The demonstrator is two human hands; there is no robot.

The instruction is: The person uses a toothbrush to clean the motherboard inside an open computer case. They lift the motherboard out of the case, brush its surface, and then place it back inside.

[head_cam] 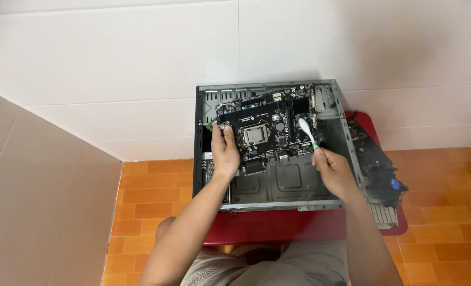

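Note:
An open grey computer case lies flat on a red stool. Inside it sits a black motherboard with a silver processor socket in the middle. My left hand grips the board's left edge, fingers curled over it. My right hand holds a white and green toothbrush by its handle. The brush head rests on the right part of the board.
Another black circuit board with a blue part lies to the right of the case on the stool. The floor has orange tiles. White wall tiles stand behind, and a beige panel is at the left. My knees are below the stool.

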